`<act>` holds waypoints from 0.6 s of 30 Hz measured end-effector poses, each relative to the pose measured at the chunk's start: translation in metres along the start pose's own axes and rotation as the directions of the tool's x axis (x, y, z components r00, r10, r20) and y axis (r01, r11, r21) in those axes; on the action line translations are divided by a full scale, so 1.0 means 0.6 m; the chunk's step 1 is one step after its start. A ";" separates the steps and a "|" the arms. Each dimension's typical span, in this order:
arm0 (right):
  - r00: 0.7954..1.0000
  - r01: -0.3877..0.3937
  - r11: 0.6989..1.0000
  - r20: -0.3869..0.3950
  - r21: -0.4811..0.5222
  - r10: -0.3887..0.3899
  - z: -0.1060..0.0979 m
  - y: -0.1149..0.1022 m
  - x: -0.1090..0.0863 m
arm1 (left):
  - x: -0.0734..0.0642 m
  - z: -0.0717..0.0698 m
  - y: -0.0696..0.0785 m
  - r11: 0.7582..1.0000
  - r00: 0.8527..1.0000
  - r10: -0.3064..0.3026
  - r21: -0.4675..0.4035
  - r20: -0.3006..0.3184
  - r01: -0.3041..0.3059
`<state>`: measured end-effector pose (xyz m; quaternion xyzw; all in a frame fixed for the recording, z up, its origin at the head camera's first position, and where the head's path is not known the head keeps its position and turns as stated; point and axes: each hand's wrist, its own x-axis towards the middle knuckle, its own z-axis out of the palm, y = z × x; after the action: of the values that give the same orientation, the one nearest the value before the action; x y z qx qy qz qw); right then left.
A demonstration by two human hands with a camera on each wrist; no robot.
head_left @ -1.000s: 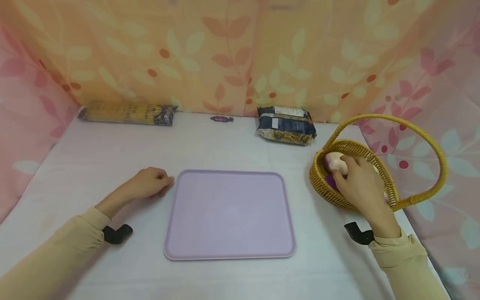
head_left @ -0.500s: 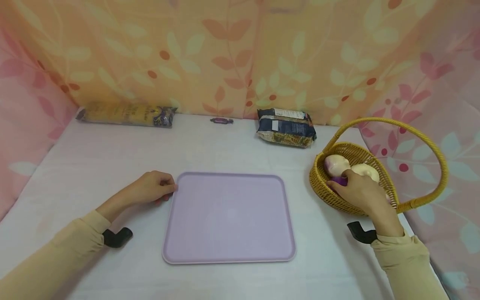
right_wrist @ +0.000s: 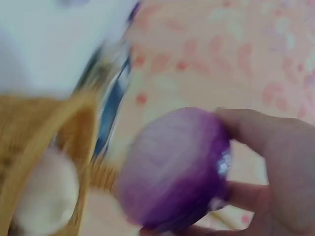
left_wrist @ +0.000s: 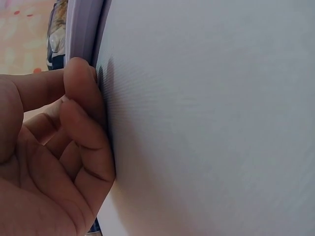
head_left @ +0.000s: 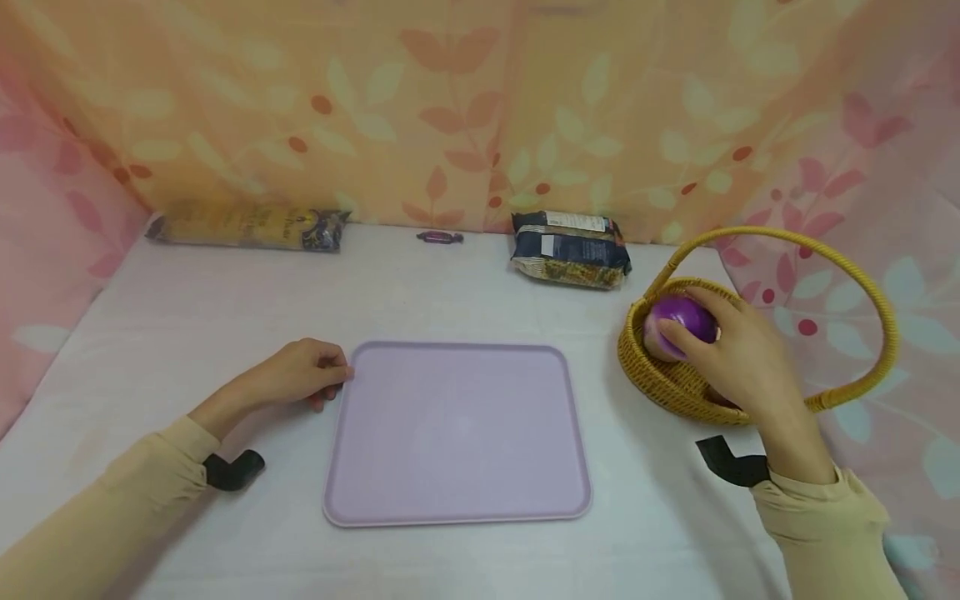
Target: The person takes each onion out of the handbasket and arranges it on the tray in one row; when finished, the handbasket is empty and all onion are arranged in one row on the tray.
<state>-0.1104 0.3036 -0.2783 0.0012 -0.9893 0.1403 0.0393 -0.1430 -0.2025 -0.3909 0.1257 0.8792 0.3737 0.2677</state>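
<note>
A round, glossy vegetable with a deep purple side and a paler lilac face, which looks like a turnip, is gripped between the thumb and fingers of my right hand. It is at the far side of the yellow wicker basket. A white round vegetable shows inside the basket in the right wrist view. My left hand rests on the table with fingers curled, thumb and fingertips at the left rim of the lilac tray. It seems to pinch that rim.
Along the back wall lie a long yellow packet, a small purple wrapped candy and a dark blue food packet. The basket's tall handle arches to the right. Patterned cloth walls surround the white table.
My right hand has reached deeper among the vegetables, then lifted the purple turnip up within the basket. The left hand has shifted slightly right, onto the tray's rim.
</note>
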 end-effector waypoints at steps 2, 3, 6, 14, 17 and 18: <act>0.998 0.050 0.997 -0.035 0.066 -0.048 0.001 -0.032 0.002 | 0.000 -0.001 -0.001 1.000 1.000 -0.005 0.001 0.000 0.005; 0.996 0.075 0.993 -0.048 0.095 -0.071 0.003 -0.048 0.004 | 0.000 -0.002 -0.001 1.000 1.000 -0.005 -0.002 0.001 0.005; 0.990 0.135 0.978 -0.069 0.160 -0.125 0.021 -0.092 0.011 | 0.002 -0.001 -0.001 1.000 1.000 0.000 -0.006 0.000 0.000; 0.930 0.367 0.917 -0.062 0.157 -0.362 0.109 -0.196 0.025 | 0.000 0.000 0.001 1.000 1.000 -0.018 -0.021 0.017 0.018; 0.881 0.470 0.873 -0.015 0.127 -0.472 0.149 -0.240 0.023 | -0.003 0.000 0.003 1.000 1.000 -0.007 -0.025 0.014 0.007; 0.859 0.509 0.853 0.001 0.114 -0.513 0.161 -0.254 0.021 | -0.003 0.000 0.003 1.000 1.000 -0.005 -0.029 0.012 0.005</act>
<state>-0.1286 0.1305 -0.3275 0.2682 -0.9447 0.1790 0.0593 -0.1414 -0.2020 -0.3889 0.1218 0.8723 0.3850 0.2757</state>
